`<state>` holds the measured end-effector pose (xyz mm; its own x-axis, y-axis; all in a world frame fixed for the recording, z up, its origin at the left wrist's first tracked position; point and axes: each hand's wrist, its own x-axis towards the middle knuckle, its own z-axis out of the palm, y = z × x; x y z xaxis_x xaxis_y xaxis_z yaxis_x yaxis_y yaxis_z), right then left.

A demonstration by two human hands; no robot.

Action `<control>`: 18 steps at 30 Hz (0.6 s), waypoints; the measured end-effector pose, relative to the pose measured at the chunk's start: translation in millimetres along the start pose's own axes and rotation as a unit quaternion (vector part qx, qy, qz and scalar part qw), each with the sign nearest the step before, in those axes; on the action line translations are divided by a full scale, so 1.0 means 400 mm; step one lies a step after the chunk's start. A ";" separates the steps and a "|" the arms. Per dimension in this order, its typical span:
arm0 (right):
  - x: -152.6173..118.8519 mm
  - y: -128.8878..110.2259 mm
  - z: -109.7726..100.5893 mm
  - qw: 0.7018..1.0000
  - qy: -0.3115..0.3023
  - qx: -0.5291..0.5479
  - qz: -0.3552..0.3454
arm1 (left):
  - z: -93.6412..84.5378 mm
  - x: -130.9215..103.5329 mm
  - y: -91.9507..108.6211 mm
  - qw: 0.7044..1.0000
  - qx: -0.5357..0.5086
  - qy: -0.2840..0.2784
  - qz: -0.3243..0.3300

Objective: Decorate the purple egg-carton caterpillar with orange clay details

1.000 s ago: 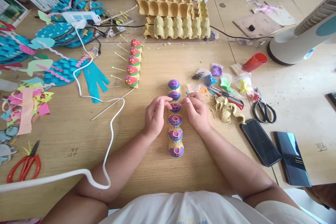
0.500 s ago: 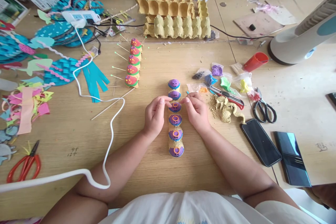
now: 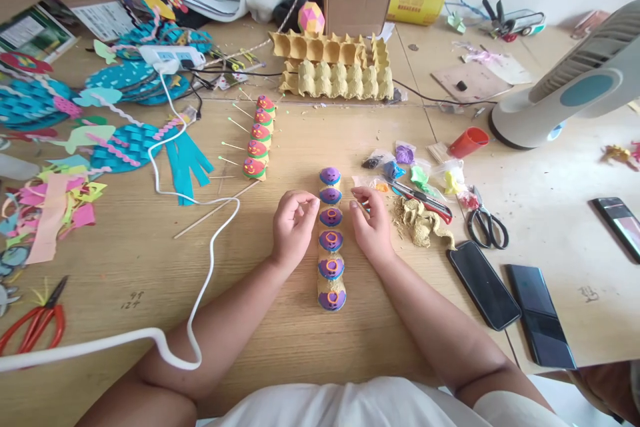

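An egg-carton strip (image 3: 331, 286) lies lengthwise in front of me, its cups covered in purple and blue clay with small faces. Orange clay rings sit on the four-cup nearer stretch, while the two far cups show none. My left hand (image 3: 294, 225) is just left of the strip, thumb and index fingertip together in a pinch; anything between them is too small to make out. To the right of the strip, my right hand (image 3: 373, 223) has its thumb and index finger apart, with nothing visible between them. Neither hand touches the strip.
A red-and-green carton strip (image 3: 257, 149) with cotton-swab-like sticks stands left of centre. Bagged clay (image 3: 421, 178), a utility knife (image 3: 425, 199), scissors (image 3: 487, 223) and phones (image 3: 485, 283) lie right. A white cable (image 3: 213, 247) crosses the left. Egg cartons (image 3: 345, 80) stand behind.
Both hands have drawn apart from over the third cup to either side of the strip. My right thumb and index finger have parted. The camera view has tilted up slightly.
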<state>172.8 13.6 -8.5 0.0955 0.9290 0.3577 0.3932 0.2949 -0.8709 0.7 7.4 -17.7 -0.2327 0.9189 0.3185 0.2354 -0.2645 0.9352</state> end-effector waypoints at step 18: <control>0.061 0.081 -0.061 0.916 -0.047 -0.398 0.007 | 0.009 0.006 0.003 0.999 0.026 0.020 0.010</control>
<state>210.2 40.2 -19.7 0.0411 0.9576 0.2851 0.9382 0.0612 -0.3406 3.9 10.3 -16.2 -0.2654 0.9009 0.3434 0.2879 -0.2659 0.9200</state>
